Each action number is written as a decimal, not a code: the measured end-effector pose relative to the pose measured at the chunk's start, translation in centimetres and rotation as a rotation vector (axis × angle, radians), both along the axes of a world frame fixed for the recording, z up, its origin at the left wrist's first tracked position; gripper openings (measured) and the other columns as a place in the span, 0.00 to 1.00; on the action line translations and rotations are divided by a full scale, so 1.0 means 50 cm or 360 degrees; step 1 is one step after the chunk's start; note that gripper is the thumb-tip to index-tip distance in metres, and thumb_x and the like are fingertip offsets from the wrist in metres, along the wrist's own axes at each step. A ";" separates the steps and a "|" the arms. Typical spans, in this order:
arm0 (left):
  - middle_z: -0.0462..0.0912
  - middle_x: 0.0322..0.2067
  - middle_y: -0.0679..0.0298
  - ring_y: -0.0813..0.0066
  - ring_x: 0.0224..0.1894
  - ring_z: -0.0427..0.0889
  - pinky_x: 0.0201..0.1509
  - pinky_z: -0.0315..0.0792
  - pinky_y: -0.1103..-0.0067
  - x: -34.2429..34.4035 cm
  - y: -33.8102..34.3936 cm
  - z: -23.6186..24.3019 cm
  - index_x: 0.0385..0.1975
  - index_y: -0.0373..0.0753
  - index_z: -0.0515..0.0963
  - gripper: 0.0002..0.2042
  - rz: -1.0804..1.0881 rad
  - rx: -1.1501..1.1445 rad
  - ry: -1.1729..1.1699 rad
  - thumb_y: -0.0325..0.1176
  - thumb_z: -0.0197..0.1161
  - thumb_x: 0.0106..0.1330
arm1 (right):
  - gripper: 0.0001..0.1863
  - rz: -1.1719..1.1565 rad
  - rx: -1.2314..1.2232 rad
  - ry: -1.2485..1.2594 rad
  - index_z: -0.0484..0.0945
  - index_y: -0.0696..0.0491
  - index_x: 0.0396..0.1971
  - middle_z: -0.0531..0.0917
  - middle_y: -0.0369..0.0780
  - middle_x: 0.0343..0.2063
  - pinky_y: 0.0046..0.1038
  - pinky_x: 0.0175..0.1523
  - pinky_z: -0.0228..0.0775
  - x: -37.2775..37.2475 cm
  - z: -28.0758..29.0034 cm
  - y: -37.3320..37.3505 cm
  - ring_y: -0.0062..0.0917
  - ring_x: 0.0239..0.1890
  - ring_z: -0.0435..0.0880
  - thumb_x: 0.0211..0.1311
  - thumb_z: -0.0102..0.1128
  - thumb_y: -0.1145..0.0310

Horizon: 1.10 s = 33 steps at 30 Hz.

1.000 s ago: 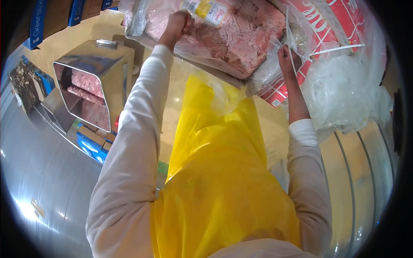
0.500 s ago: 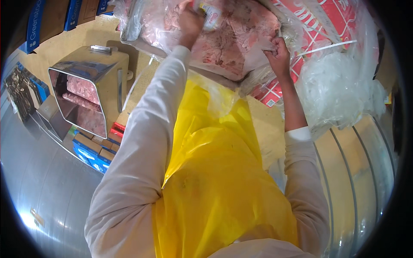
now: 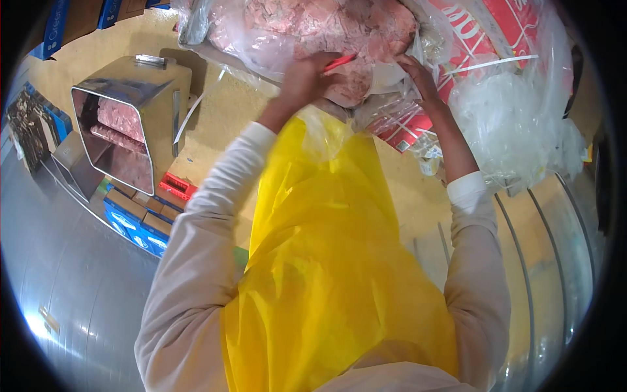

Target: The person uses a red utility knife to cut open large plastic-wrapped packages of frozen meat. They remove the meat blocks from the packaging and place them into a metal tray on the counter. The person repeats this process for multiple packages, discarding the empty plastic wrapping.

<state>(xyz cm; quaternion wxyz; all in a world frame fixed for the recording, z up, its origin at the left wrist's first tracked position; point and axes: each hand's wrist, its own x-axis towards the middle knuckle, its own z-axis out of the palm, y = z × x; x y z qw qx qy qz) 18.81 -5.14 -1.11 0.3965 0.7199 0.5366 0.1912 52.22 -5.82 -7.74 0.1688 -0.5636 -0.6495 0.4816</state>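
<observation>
One slim red object [image 3: 339, 63] is sitting gripped in the left hand [image 3: 304, 80] while the right hand [image 3: 421, 81] is touching clear film [image 3: 388, 77], its pinch unclear, at the near edge of the meat [image 3: 366, 26] lying ahead, apparently unwrapping it, the next pull calling for a firm hold.

Carrier: smooth tan floor [image 3: 228, 147].
Floor's left side: silver, box-shaped metal tub [image 3: 153, 85], open-mouthed.
Floor's left edge: blue-and-brown cardboard boxes [image 3: 125, 210], a red plastic crate [image 3: 176, 185] just beside them.
Floor's far left corner: row of larger blue-and-brown cartons [image 3: 78, 27].
Floor's far side: pink meat slab [image 3: 333, 26] on clear plastic film [image 3: 251, 62]; its support is hidden.
</observation>
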 end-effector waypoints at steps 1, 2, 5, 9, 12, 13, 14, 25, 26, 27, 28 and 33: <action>0.86 0.38 0.59 0.60 0.40 0.87 0.45 0.79 0.67 -0.056 0.007 0.001 0.52 0.44 0.83 0.27 -0.0212 0.0081 0.0143 0.46 0.79 0.51 | 0.19 0.0161 0.0154 -0.0045 0.82 0.54 0.54 0.85 0.42 0.52 0.32 0.62 0.71 0.000 0.021 0.012 0.31 0.56 0.82 0.65 0.58 0.65; 0.86 0.41 0.60 0.59 0.42 0.87 0.47 0.79 0.67 -0.106 0.011 0.006 0.51 0.45 0.84 0.25 -0.0424 0.0167 0.0284 0.45 0.78 0.52 | 0.19 0.0321 0.0314 -0.0092 0.82 0.54 0.52 0.85 0.44 0.52 0.34 0.63 0.71 0.003 0.034 0.020 0.34 0.57 0.82 0.62 0.59 0.67; 0.81 0.53 0.60 0.58 0.54 0.81 0.56 0.74 0.67 -0.210 0.006 -0.001 0.46 0.45 0.85 0.16 -0.0831 0.0098 0.0918 0.38 0.73 0.57 | 0.19 0.0543 0.0548 -0.0355 0.83 0.54 0.50 0.86 0.45 0.51 0.35 0.63 0.71 0.043 -0.027 0.001 0.39 0.59 0.81 0.57 0.60 0.70; 0.79 0.56 0.61 0.59 0.60 0.77 0.59 0.70 0.63 -0.229 0.040 0.010 0.39 0.45 0.85 0.09 -0.1102 0.0088 0.1092 0.34 0.70 0.59 | 0.20 0.0421 0.0578 -0.0369 0.83 0.54 0.50 0.87 0.44 0.46 0.38 0.60 0.74 0.050 -0.091 -0.033 0.37 0.57 0.83 0.55 0.61 0.71; 0.84 0.47 0.57 0.52 0.47 0.85 0.46 0.76 0.61 -0.241 0.041 -0.038 0.39 0.44 0.85 0.07 -0.0835 0.0454 0.0698 0.35 0.65 0.64 | 0.22 0.0142 0.0182 -0.0146 0.83 0.54 0.52 0.87 0.47 0.44 0.38 0.58 0.74 -0.026 -0.001 -0.020 0.40 0.56 0.83 0.55 0.62 0.70; 0.86 0.44 0.56 0.51 0.45 0.85 0.46 0.77 0.61 -0.247 0.024 -0.075 0.40 0.44 0.85 0.08 -0.0594 0.0179 0.0684 0.35 0.63 0.65 | 0.23 -0.0034 0.0036 0.0058 0.82 0.54 0.52 0.87 0.47 0.43 0.38 0.58 0.74 -0.054 0.011 -0.016 0.41 0.55 0.83 0.53 0.64 0.70; 0.87 0.42 0.55 0.50 0.43 0.86 0.45 0.78 0.60 -0.246 0.011 -0.109 0.40 0.43 0.84 0.08 -0.0371 -0.0092 0.0651 0.35 0.62 0.67 | 0.24 -0.0227 -0.0114 0.0260 0.82 0.54 0.53 0.87 0.48 0.42 0.38 0.57 0.74 -0.062 0.019 -0.018 0.42 0.53 0.83 0.52 0.66 0.69; 0.76 0.24 0.50 0.49 0.28 0.78 0.34 0.73 0.65 -0.215 -0.033 0.341 0.29 0.36 0.75 0.02 0.0076 0.0174 0.0151 0.23 0.61 0.61 | 0.22 -0.1310 0.0450 0.0207 0.78 0.56 0.55 0.85 0.41 0.46 0.37 0.51 0.79 0.135 0.237 -0.002 0.34 0.43 0.87 0.77 0.54 0.53; 0.74 0.23 0.55 0.62 0.27 0.77 0.34 0.71 0.69 -0.256 -0.020 0.351 0.28 0.35 0.74 0.02 0.0230 0.0258 -0.0068 0.20 0.60 0.60 | 0.23 -0.1975 -0.0128 0.1243 0.78 0.56 0.55 0.85 0.39 0.46 0.36 0.52 0.81 0.136 0.333 0.045 0.32 0.45 0.87 0.80 0.50 0.51; 0.76 0.22 0.58 0.74 0.28 0.77 0.34 0.72 0.74 -0.209 0.018 0.469 0.27 0.33 0.76 0.02 0.0526 0.0014 -0.0433 0.21 0.61 0.61 | 0.22 -0.1977 -0.0031 0.1298 0.78 0.55 0.55 0.85 0.40 0.46 0.36 0.51 0.82 0.139 0.433 0.097 0.32 0.46 0.87 0.80 0.50 0.51; 0.76 0.19 0.62 0.80 0.25 0.75 0.30 0.69 0.77 -0.187 0.090 0.535 0.25 0.32 0.75 0.05 0.0363 0.0519 -0.0164 0.23 0.62 0.62 | 0.21 -0.1986 0.0092 0.1336 0.78 0.54 0.54 0.86 0.40 0.46 0.37 0.51 0.83 0.144 0.516 0.126 0.31 0.47 0.88 0.80 0.49 0.52; 0.77 0.16 0.49 0.59 0.19 0.80 0.26 0.70 0.62 -0.065 0.517 0.395 0.23 0.33 0.80 0.16 0.0364 0.0990 0.0161 0.40 0.63 0.69 | 0.23 -0.2539 0.0514 0.1170 0.76 0.53 0.56 0.83 0.39 0.48 0.48 0.48 0.80 0.297 0.561 0.245 0.32 0.49 0.84 0.75 0.56 0.49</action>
